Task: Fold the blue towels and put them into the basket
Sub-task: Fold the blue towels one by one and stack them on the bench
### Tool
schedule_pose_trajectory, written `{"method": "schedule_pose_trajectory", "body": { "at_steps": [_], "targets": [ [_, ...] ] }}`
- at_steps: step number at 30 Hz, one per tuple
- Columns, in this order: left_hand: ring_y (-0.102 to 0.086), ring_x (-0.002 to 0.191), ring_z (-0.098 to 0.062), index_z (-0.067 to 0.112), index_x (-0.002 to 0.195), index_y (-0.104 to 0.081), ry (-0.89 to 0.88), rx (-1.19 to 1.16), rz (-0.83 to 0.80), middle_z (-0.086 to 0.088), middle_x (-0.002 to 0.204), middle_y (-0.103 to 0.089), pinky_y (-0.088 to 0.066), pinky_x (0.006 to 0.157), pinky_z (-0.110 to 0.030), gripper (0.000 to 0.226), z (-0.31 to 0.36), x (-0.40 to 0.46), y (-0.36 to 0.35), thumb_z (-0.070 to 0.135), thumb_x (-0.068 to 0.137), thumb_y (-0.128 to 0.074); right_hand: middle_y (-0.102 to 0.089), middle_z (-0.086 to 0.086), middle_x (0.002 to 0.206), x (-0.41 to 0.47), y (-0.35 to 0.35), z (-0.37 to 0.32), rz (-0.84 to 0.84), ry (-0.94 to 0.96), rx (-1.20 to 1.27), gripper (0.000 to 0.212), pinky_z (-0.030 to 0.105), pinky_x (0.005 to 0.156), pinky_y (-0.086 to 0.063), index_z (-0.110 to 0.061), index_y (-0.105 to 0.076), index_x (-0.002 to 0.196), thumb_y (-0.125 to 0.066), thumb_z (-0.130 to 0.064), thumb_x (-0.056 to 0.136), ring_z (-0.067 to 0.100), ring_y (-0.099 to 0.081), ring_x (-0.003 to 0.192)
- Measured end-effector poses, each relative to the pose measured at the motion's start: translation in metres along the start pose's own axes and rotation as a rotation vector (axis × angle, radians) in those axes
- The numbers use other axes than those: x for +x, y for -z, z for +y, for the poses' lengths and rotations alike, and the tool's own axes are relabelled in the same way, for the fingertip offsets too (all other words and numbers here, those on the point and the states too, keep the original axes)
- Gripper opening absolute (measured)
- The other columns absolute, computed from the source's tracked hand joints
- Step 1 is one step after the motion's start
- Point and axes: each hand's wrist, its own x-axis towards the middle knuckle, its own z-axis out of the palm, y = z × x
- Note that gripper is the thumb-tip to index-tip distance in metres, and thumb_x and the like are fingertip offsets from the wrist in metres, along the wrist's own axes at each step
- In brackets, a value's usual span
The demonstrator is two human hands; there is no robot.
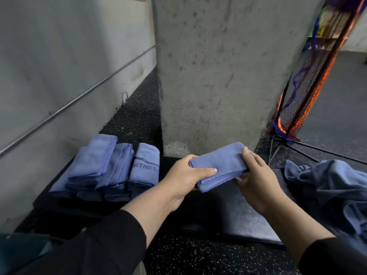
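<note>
A folded blue towel [217,166] is held just above a black padded surface [224,211]. My left hand [183,176] grips its left end, thumb lying across the top. My right hand [257,178] grips its right end, with fingers curled under it. To the left, several folded blue towels [107,167] stand side by side in a dark basket [42,203]; one shows the letters "FITNES". A loose heap of unfolded blue towels [333,187] lies at the right edge.
A concrete pillar [218,76] rises straight ahead. A grey wall with a metal rail [75,100] runs along the left. An orange and blue net on a dark stand [309,84] leans at the right. Speckled black rubber floor [198,259] lies below.
</note>
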Motion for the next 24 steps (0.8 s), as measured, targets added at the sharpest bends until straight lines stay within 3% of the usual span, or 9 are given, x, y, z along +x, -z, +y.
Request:
{"method": "schedule_pose_trajectory", "body": {
  "at_steps": [2, 5, 10, 14, 17, 19, 21, 24],
  "targets": [
    [-0.069, 0.084, -0.016, 0.013, 0.102, -0.064, -0.064, -0.013, 0.063, -0.005, 0.092, -0.072, -0.054, 0.077, -0.034, 0.03, 0.007, -0.011, 0.004, 0.011, 0.079, -0.083, -0.065, 0.016, 0.129, -0.018, -0.013, 0.002, -0.08, -0.084, 0.116, 0.05, 0.047, 0.102, -0.049, -0.007, -0.055, 0.133, -0.062, -0.035, 0.092, 0.031, -0.065, 0.116],
    [-0.067, 0.082, -0.011, 0.013, 0.101, -0.063, -0.113, 0.029, 0.127, -0.003, 0.092, -0.071, -0.054, 0.073, -0.026, 0.029, 0.011, -0.03, 0.015, 0.013, 0.08, -0.083, -0.069, 0.017, 0.124, -0.039, -0.036, 0.003, -0.113, -0.125, 0.15, 0.035, 0.044, 0.095, -0.052, -0.009, -0.058, 0.129, -0.061, -0.02, 0.096, 0.03, -0.068, 0.112],
    [-0.067, 0.085, -0.011, 0.016, 0.103, -0.061, -0.191, 0.083, 0.248, -0.003, 0.099, -0.072, -0.053, 0.072, -0.024, 0.033, 0.021, -0.056, 0.047, 0.022, 0.081, -0.084, -0.074, 0.014, 0.109, -0.045, -0.082, -0.006, -0.107, -0.084, 0.016, 0.019, 0.041, 0.09, -0.053, -0.007, -0.063, 0.115, -0.06, -0.011, 0.097, 0.026, -0.072, 0.097],
    [-0.066, 0.079, -0.01, 0.023, 0.115, -0.058, -0.141, 0.124, 0.287, 0.004, 0.094, -0.069, -0.054, 0.06, -0.023, 0.039, 0.036, -0.074, 0.079, 0.033, 0.083, -0.079, -0.074, 0.011, 0.098, -0.028, -0.129, -0.01, -0.159, -0.106, -0.125, 0.013, 0.037, 0.082, -0.055, -0.004, -0.064, 0.108, -0.062, -0.011, 0.097, 0.024, -0.072, 0.088],
    [-0.07, 0.085, -0.014, 0.031, 0.113, -0.057, -0.114, 0.25, 0.343, 0.002, 0.095, -0.07, -0.058, 0.077, -0.033, 0.033, 0.046, -0.081, 0.113, 0.04, 0.085, -0.072, -0.065, 0.012, 0.087, -0.005, -0.168, -0.007, -0.192, -0.14, -0.215, 0.011, 0.037, 0.074, -0.053, -0.004, -0.063, 0.103, -0.065, -0.01, 0.094, 0.025, -0.065, 0.076],
    [-0.069, 0.089, -0.012, 0.034, 0.114, -0.056, -0.151, 0.29, 0.392, 0.008, 0.097, -0.069, -0.059, 0.085, -0.037, 0.031, 0.055, -0.085, 0.138, 0.042, 0.087, -0.071, -0.064, 0.017, 0.095, 0.01, -0.194, -0.001, -0.219, -0.168, -0.255, 0.022, 0.039, 0.078, -0.053, 0.001, -0.063, 0.113, -0.065, -0.01, 0.094, 0.029, -0.063, 0.084],
    [-0.066, 0.095, -0.012, 0.032, 0.119, -0.057, -0.159, 0.47, 0.447, 0.012, 0.097, -0.066, -0.054, 0.084, -0.033, 0.035, 0.063, -0.089, 0.163, 0.048, 0.089, -0.068, -0.065, 0.018, 0.1, 0.022, -0.218, 0.008, -0.243, -0.168, -0.307, 0.027, 0.037, 0.075, -0.056, 0.003, -0.062, 0.118, -0.066, -0.01, 0.094, 0.029, -0.064, 0.086],
    [-0.063, 0.099, -0.018, 0.026, 0.121, -0.06, -0.162, 0.837, 0.592, 0.009, 0.1, -0.067, -0.047, 0.082, -0.033, 0.033, 0.065, -0.09, 0.196, 0.047, 0.095, -0.061, -0.06, 0.012, 0.087, 0.036, -0.249, 0.024, -0.296, -0.122, -0.5, 0.008, 0.032, 0.062, -0.053, -0.001, -0.066, 0.098, -0.066, -0.008, 0.094, 0.026, -0.06, 0.073]
  ]
}}
